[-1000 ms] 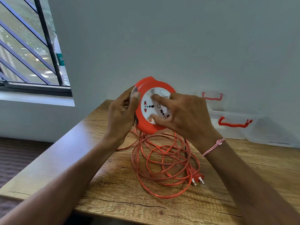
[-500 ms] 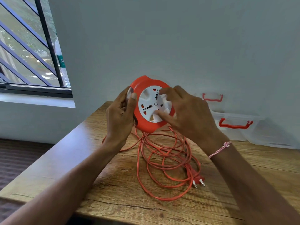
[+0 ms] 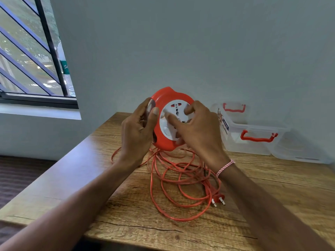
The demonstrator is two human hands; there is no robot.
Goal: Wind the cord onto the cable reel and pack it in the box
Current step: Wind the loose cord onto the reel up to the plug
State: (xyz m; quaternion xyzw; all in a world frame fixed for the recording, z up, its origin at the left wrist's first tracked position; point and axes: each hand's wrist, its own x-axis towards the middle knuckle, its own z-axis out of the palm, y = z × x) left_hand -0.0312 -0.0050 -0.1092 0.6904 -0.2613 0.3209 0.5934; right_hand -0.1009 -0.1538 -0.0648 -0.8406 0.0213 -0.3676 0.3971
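An orange cable reel [image 3: 164,100] with a white socket face is held upright above the wooden table [image 3: 72,178]. My left hand [image 3: 137,131] grips its left rim, thumb on the front. My right hand [image 3: 197,131] lies over the white face with its fingers curled into the dial's recesses. Loose orange cord [image 3: 181,180] hangs from the reel and lies in tangled loops on the table. Its two-pin plug [image 3: 218,199] rests at the right of the pile. The clear plastic box [image 3: 253,136] with red handles stands at the back right against the wall.
The box's clear lid [image 3: 299,151] lies beside it on the right. A barred window [image 3: 30,57] is at the upper left. The table's left edge drops off to a dark floor [image 3: 21,176].
The white socket face has turned under my right hand's fingers. The cord loops on the table have shifted and the pile looks a little smaller. My left hand keeps its hold.
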